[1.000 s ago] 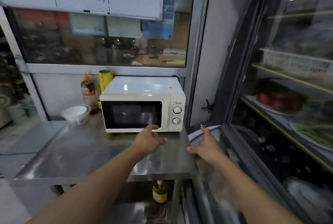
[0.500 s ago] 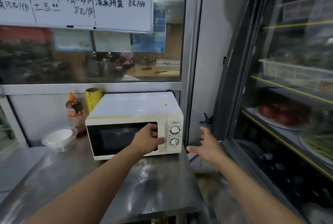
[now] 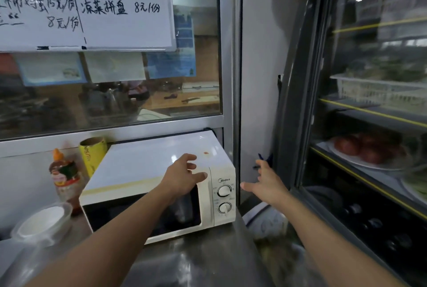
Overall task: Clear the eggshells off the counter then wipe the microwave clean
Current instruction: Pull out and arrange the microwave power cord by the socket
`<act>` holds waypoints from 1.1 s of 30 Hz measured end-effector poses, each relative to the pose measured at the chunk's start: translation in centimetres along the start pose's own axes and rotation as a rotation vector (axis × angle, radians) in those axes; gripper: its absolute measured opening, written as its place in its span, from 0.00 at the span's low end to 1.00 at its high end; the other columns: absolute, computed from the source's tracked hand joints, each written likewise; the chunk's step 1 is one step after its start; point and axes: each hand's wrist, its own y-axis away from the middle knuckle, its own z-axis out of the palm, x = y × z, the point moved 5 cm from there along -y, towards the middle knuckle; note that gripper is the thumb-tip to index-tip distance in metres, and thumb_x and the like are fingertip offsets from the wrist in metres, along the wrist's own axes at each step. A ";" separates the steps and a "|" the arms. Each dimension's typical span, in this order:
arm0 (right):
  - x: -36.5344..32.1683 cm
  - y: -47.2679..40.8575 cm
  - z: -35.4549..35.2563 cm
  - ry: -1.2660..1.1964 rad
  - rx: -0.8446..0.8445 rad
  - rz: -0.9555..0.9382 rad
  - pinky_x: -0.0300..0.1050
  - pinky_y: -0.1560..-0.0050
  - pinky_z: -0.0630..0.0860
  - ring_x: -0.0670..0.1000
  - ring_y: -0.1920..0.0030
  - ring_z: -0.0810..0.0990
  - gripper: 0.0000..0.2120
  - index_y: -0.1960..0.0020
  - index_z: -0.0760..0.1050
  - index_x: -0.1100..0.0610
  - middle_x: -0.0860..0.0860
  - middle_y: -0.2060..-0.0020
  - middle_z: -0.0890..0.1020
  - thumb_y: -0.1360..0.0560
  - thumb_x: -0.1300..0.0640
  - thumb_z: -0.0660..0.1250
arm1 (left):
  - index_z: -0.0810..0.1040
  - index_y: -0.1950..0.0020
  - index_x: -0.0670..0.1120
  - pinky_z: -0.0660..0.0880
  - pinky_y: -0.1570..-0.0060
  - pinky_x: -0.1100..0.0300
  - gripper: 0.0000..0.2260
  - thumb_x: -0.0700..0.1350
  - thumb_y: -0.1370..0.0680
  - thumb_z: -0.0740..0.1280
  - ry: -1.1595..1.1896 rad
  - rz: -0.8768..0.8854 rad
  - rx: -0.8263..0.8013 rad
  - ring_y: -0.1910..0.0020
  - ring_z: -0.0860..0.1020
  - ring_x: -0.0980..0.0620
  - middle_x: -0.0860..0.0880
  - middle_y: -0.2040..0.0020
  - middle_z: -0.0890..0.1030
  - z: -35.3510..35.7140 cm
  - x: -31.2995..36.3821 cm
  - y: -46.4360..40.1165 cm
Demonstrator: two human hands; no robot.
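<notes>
From the head view, no eggshells show on the steel counter (image 3: 208,261), so that part looks done or out of sight, while the wiping seems not yet begun — the microwave (image 3: 159,185) at centre carries one reddish spot (image 3: 205,153) on its top, and neither hand holds a cloth. The left hand (image 3: 182,177) curls loosely over the door's top edge at about 3 o'clock of the microwave top, gripping nothing I can make out; the right hand (image 3: 269,182) hangs spread and empty beside it. Counted — one microwave, two dials (image 3: 224,190), one sauce bottle (image 3: 64,175), one yellow roll (image 3: 93,154), one stack of bowls (image 3: 41,221) at 9 o'clock.
</notes>
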 end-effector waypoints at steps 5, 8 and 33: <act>0.8 -5.6 0.2 -0.002 -0.002 -0.013 0.52 0.33 0.67 0.55 0.30 0.66 0.43 0.26 0.52 0.51 0.55 0.28 0.63 0.32 0.52 0.74 | 0.69 0.34 0.49 0.70 0.58 0.64 0.25 0.47 0.28 0.73 -0.016 0.020 0.005 0.45 0.75 0.51 0.48 0.40 0.76 1.3 0.3 -5.0; 1.7 -9.7 0.8 -0.042 -0.030 -0.003 0.53 0.33 0.67 0.55 0.30 0.65 0.42 0.26 0.52 0.50 0.55 0.28 0.62 0.31 0.52 0.73 | 0.69 0.34 0.50 0.71 0.59 0.64 0.25 0.47 0.28 0.73 -0.030 0.009 0.012 0.45 0.74 0.52 0.49 0.40 0.76 2.2 0.2 -8.7; 12.7 -36.9 11.5 -0.119 -0.227 0.105 0.51 0.31 0.65 0.56 0.29 0.65 0.42 0.24 0.53 0.56 0.56 0.27 0.63 0.30 0.51 0.73 | 0.71 0.35 0.51 0.65 0.46 0.67 0.23 0.48 0.28 0.72 -0.433 0.048 0.057 0.42 0.72 0.58 0.54 0.37 0.75 10.6 -1.6 -34.2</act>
